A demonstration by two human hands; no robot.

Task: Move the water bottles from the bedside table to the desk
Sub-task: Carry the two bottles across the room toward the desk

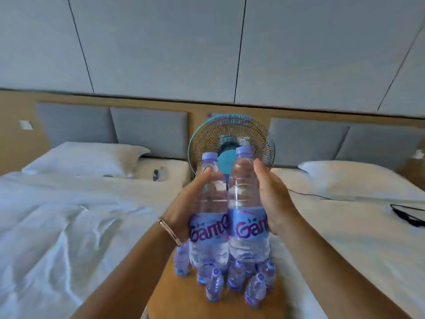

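1. The left hand [184, 210] holds a clear plastic water bottle with a lilac cap and blue label [208, 217]; its grip is wrapped round the body, thumb up by the shoulder, the fingers hidden behind the bottle.
2. The right hand [273, 199] holds a second clear bottle of the same kind [247, 210], its grip curled round the far side, with only the thumb and palm edge showing.
3. Both held bottles stand upright, side by side and touching, raised above the wooden bedside surface [184, 300].
4. The label print is cut off by the hands; only part of a purple word can be read.
5. A cluster of smaller-looking lilac-capped bottles [234, 277] stands on the surface below; the held bottles and the left wrist cover the rear ones, so their count cannot be told.
6. A thin gold bracelet [169, 231] sits on the left wrist.
7. A round wire-cage fan with a turquoise rim [232, 139] stands behind the bottles, its lower part hidden by them.
8. A white-sheeted bed on the left [69, 215] and another on the right [356, 215] flank the surface, both cut off at the frame edges.
9. A dark cable [407, 212] lies on the right bed, blurred.
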